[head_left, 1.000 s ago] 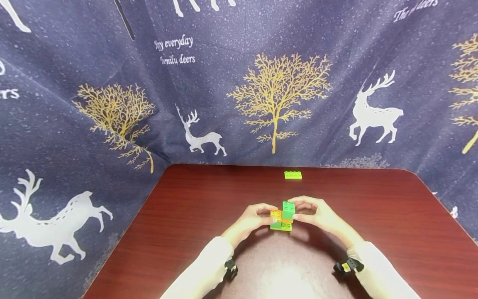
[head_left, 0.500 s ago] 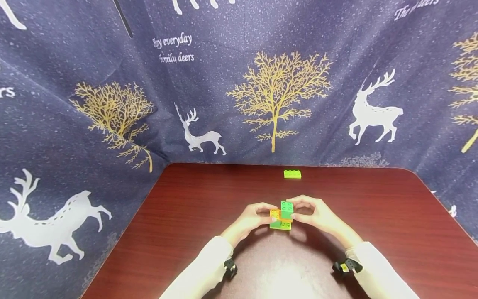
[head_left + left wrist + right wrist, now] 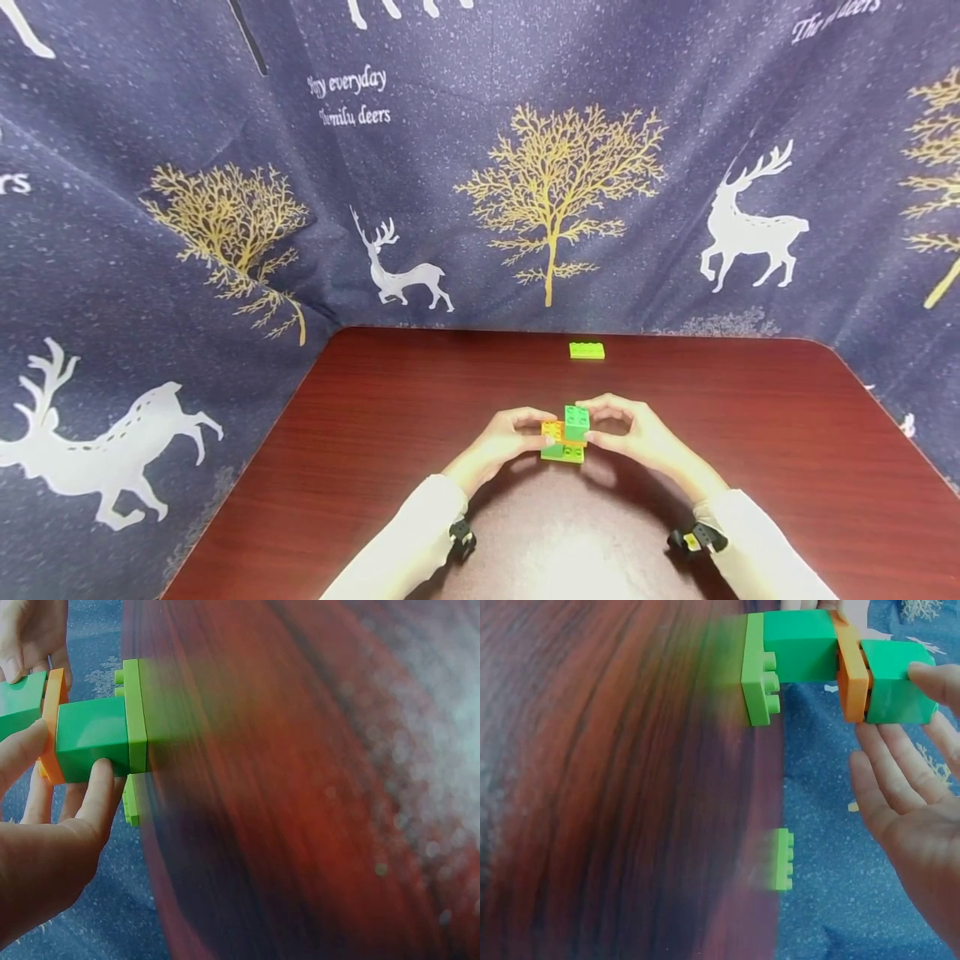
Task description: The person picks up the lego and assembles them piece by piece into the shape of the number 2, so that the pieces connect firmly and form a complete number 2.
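Note:
A small stack of toy building bricks stands on the table in front of me. Its base is a lime-green plate point(image 3: 573, 454), with a green brick point(image 3: 94, 735) on the left half. Across that brick lies an orange plate point(image 3: 853, 675), jutting out to the right. A second green brick point(image 3: 577, 423) sits on the orange plate's right end; the right wrist view shows a thin dark gap between them. My left hand point(image 3: 512, 437) holds the stack's left side, thumb and fingers at the orange plate and lower brick. My right hand point(image 3: 632, 429) pinches the upper green brick.
Another lime-green plate point(image 3: 587, 351) lies near the back edge of the dark red table point(image 3: 420, 383). Behind the table hangs a blue cloth point(image 3: 450, 167) with deer and trees. Wrist cameras sit on both wrists.
The head view has shifted very slightly. Both hands keep their hold, and the upper green brick stays at the orange plate's right end.

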A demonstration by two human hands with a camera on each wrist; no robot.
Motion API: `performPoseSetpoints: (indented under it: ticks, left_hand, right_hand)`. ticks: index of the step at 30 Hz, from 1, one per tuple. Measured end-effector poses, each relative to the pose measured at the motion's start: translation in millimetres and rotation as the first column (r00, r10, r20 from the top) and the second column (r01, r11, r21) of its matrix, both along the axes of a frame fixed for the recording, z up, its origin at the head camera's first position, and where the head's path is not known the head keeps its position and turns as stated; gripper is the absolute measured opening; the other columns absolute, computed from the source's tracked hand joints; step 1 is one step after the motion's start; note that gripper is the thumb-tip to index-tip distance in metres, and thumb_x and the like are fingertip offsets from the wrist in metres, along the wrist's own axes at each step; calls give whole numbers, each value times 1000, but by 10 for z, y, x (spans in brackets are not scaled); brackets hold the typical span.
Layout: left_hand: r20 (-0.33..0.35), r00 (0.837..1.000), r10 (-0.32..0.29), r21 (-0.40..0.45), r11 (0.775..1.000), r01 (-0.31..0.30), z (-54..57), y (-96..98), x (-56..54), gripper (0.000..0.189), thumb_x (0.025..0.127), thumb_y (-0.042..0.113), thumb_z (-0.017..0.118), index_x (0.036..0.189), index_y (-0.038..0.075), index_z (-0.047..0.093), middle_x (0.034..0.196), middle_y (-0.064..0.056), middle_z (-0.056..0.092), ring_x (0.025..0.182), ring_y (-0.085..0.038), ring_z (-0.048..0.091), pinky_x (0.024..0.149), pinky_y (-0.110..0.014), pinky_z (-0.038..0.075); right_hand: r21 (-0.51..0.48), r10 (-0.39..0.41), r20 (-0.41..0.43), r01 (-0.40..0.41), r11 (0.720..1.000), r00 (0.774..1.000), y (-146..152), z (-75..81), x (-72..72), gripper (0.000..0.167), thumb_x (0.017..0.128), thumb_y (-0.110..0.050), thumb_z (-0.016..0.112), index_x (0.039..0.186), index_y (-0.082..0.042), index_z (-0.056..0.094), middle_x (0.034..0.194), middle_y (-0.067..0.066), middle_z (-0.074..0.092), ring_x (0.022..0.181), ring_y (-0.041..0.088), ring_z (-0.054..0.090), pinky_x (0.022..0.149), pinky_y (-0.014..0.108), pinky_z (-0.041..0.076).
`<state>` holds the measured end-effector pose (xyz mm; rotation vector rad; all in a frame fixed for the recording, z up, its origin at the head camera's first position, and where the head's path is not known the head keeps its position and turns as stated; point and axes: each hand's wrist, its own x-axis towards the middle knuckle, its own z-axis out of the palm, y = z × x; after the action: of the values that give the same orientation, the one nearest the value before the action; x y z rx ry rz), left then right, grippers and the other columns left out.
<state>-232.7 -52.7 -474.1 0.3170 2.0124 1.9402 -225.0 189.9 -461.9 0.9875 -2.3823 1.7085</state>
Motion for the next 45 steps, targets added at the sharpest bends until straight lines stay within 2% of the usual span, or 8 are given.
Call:
performPoseSetpoints:
  ticks: [6, 12, 18, 24, 34, 45]
  left_hand:
    - [8, 1000, -3, 4, 1000, 3, -6, 15, 1, 34, 79, -2, 73, 112, 0, 68, 111, -14, 69, 97, -20, 67, 81, -29, 54]
    - [7, 1000, 3, 2, 1000, -3, 2, 21, 1, 33, 79, -2, 72, 112, 0, 68, 110, -14, 69, 96, -20, 67, 80, -29, 54]
    - [1, 1000, 5, 6, 1000, -5, 1, 17, 15, 34, 79, -3, 72, 113, 0, 68, 111, -15, 69, 95, -20, 67, 79, -28, 54]
    - [-12, 1000, 3, 15, 1000, -3, 9, 13, 9, 34, 80, -2, 72, 113, -1, 67, 111, -16, 68, 96, -20, 67, 80, -29, 54]
    - [5, 1000, 4, 2, 1000, -4, 14, 0, 5, 33, 79, -2, 73, 112, 0, 68, 112, -15, 68, 97, -20, 66, 80, -28, 54]
    - [14, 1000, 12, 13, 1000, -12, 5, 10, 12, 33, 79, -3, 73, 112, 0, 68, 111, -15, 68, 95, -20, 67, 79, -28, 54]
  right_hand:
    - [-38, -2, 118, 6, 999, 993, -11, 7, 30, 29, 89, -6, 67, 118, -3, 62, 112, 18, 67, 94, 23, 69, 83, 28, 54]
    - [-19, -25, 49, 26, 999, 998, -29, 28, 3, 30, 87, -3, 69, 116, -2, 63, 101, 16, 69, 89, 22, 68, 79, 28, 55]
    - [-8, -36, 64, 37, 999, 997, -48, 32, 1, 29, 87, -5, 70, 115, -3, 64, 97, 14, 70, 86, 23, 69, 77, 28, 55]
    - [-21, -23, 44, 24, 1000, 999, -66, 35, -21, 28, 86, -2, 70, 113, -1, 64, 99, 16, 70, 87, 23, 68, 77, 30, 56]
    - [-45, 2, 93, 2, 999, 996, -77, 31, -21, 28, 87, -2, 69, 114, 0, 62, 108, 21, 67, 94, 21, 68, 81, 29, 55]
    - [-34, 18, 69, -16, 999, 997, -62, 28, -27, 29, 88, -1, 67, 116, 0, 62, 111, 19, 66, 97, 17, 66, 81, 29, 55]
